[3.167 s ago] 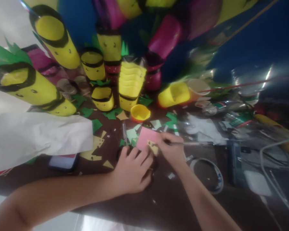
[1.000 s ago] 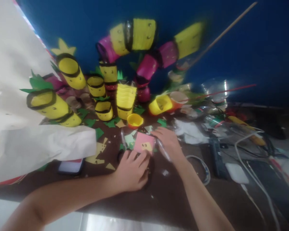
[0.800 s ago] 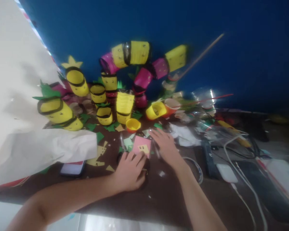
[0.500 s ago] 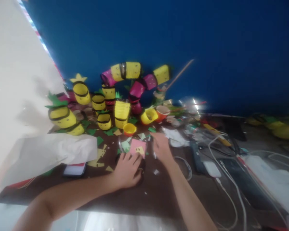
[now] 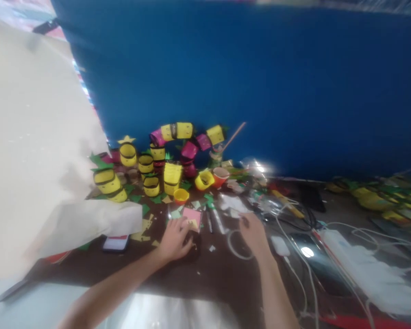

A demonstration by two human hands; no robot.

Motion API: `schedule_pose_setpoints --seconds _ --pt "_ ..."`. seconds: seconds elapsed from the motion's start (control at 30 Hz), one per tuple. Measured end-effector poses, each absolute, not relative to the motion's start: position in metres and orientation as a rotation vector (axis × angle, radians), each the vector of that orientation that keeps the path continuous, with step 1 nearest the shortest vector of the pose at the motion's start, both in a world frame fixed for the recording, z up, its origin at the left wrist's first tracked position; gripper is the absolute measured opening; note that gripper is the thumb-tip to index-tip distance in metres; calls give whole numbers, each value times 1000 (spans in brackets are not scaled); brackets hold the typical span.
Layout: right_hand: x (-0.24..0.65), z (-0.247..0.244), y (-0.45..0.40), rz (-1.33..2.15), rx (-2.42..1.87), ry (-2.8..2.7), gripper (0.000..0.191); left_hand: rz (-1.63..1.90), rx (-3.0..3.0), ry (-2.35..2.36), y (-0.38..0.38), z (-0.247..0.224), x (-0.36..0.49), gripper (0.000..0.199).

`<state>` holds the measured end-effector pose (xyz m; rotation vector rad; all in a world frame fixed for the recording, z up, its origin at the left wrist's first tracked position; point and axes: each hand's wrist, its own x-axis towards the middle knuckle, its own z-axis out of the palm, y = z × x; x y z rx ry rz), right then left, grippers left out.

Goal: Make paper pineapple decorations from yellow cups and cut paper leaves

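My left hand [image 5: 174,240] rests at the near edge of a pink square [image 5: 192,214], fingers apart, with a small yellow piece [image 5: 193,224] by its fingertips. My right hand [image 5: 253,232] is over the table to the right, beside a white cable loop [image 5: 238,256] and below a crumpled white sheet [image 5: 233,204]; its fingers are curled and blurred, and whether they hold anything cannot be made out. Between the hands lie a dark pen [image 5: 210,222] and a pale, green-ended stick-like item [image 5: 219,222].
Yellow paper cups with faces [image 5: 173,177] and magenta ones [image 5: 189,149] stand along the blue wall. A phone [image 5: 115,243] and white paper [image 5: 99,224] lie at left. At right are a white charger [image 5: 280,246], a dark phone [image 5: 320,260] and a power strip [image 5: 359,265].
The view has shifted, showing more wall. My right hand has moved right, away from the pen and stick-like item, towards the crumpled sheet and cable. My left hand stays by the pink square.
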<state>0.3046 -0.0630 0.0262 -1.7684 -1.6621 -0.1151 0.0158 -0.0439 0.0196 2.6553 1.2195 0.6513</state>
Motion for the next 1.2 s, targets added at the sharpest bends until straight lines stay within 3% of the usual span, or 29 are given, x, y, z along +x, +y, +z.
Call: schedule_pose_setpoints --seconds 0.17,0.37,0.77,0.97,1.2 --pt "341 1 -98 -240 -1951 -1557 21 696 2509 1463 -29 20 20 16" --pt "342 -22 -113 -380 -2116 -1511 30 738 2358 1540 -22 14 32 23" --pt "309 -32 -127 -299 -1766 -1507 20 907 2257 1401 -19 -3 29 10" --pt "303 -28 -123 -363 -1879 -1368 29 814 2266 1343 -24 2 26 13" --pt "302 -21 -134 -324 -1830 -1180 27 957 2128 1270 -26 0 24 16"
